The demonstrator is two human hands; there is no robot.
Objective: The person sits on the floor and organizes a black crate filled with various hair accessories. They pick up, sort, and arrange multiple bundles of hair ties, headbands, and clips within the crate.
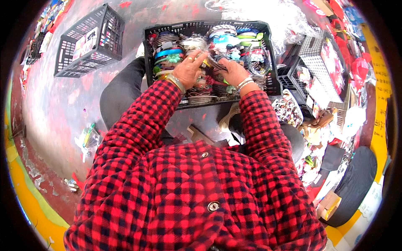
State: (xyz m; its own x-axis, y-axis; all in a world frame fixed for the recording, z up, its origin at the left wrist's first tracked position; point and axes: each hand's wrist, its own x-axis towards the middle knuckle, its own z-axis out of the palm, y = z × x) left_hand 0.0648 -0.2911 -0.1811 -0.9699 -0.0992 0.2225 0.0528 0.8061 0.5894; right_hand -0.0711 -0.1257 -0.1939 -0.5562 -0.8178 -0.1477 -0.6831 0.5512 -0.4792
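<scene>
Black plastic crate (167, 31) rests across your knees, keeping its headbands (169, 54) within reach; your left hand (188, 69) and right hand (232, 71) have fingers closed on a thin band (211, 62) between them.

The black crate (268, 62) on the lap is packed full of hairbands (234, 42), so 2 hands fit only on top. Bare floor (54, 104) lies open to the left. Piled boxes (318, 75) block the right side.
</scene>
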